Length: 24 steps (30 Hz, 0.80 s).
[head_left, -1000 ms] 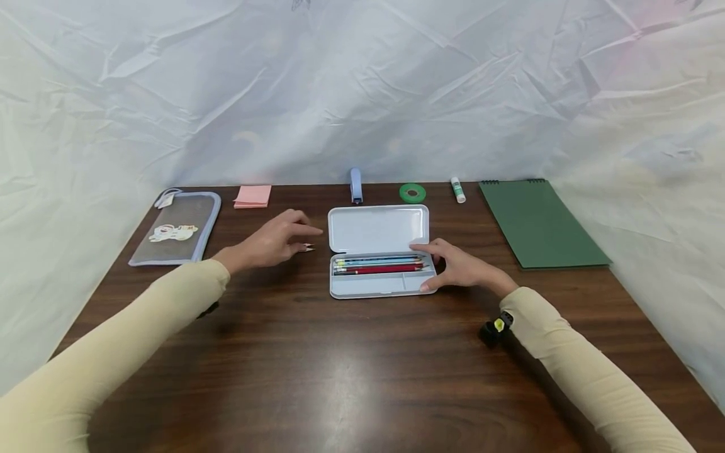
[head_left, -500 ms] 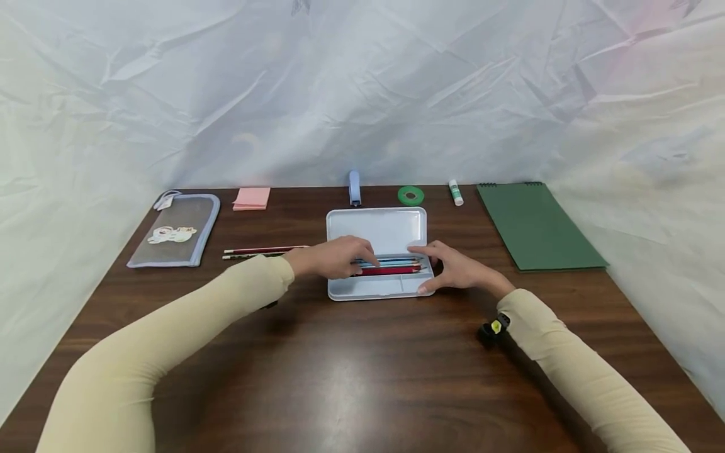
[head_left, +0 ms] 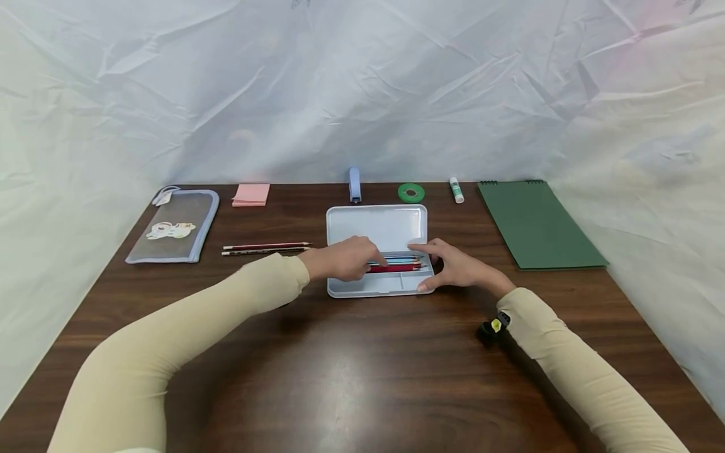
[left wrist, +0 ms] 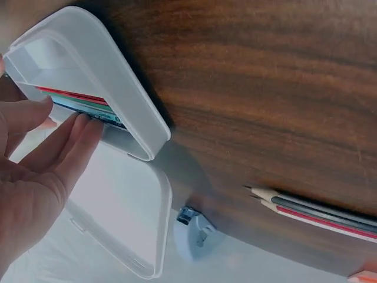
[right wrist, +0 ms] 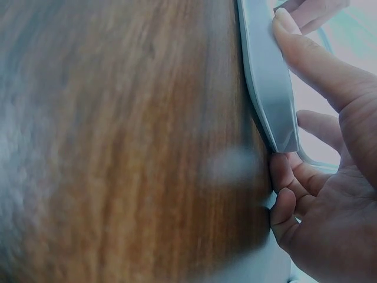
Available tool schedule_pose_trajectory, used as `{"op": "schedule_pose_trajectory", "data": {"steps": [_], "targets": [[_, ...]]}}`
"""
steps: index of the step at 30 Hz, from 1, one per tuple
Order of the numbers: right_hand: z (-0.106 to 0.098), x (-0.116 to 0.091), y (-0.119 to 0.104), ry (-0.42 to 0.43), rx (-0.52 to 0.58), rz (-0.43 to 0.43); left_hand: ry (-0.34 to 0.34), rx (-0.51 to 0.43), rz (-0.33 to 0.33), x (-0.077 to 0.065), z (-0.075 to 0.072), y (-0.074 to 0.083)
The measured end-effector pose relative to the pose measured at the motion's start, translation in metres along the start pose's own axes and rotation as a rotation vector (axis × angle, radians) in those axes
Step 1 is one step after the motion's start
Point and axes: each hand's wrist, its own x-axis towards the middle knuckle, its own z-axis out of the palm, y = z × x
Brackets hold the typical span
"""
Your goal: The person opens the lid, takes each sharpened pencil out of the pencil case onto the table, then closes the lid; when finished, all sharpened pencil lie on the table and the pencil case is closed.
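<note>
**Plainly, two hands share one open pencil case (head_left: 362, 287)**

We judge a stray pencil the likeliest trouble: the left hand (head_left: 350, 258) reaches into the case, fingertips down among the coloured pencils (head_left: 396, 268), and a careless lift could flick a neighbour over the rim. We cannot tell whether it pinches one, as the hand hides the contact. The right hand (head_left: 459, 267) grips the right end, thumb at the front corner; were that hold to slacken, the case might skid. The left sleeve (head_left: 272, 280) lies close to a pair of pencils (head_left: 266, 245), which a backward sweep could roll.

The case lies mid-worktop (head_left: 351, 377), towards the far edge, its lid (head_left: 376, 226) folded back that way. Its pencils fill the hinge-side compartment; a long and a short one share the front. We see a mesh pouch (head_left: 187, 209) by the left edge.
</note>
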Motion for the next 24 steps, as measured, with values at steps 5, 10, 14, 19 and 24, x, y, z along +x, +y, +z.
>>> {"op": "schedule_pose_trajectory", "data": {"steps": [5, 10, 14, 19, 24], "targets": [[-0.001, 0.001, 0.002, 0.000, 0.000, -0.006, 0.003, 0.083, -0.038, 0.004, -0.002, 0.005], [0.000, 0.001, 0.003, 0.000, -0.003, 0.002, -0.004, 0.216, -0.067, 0.008, -0.003, 0.013], [-0.001, 0.001, 0.004, 0.012, -0.015, 0.013, 0.005, 0.262, -0.050, 0.011, -0.004, 0.017], [-0.003, 0.003, 0.003, 0.017, -0.033, 0.012, 0.011, 0.259, -0.043, 0.015, -0.005, 0.018], [-0.001, 0.005, 0.001, 0.007, -0.029, 0.000, -0.014, 0.244, -0.083, 0.017, -0.004, 0.014]]}}
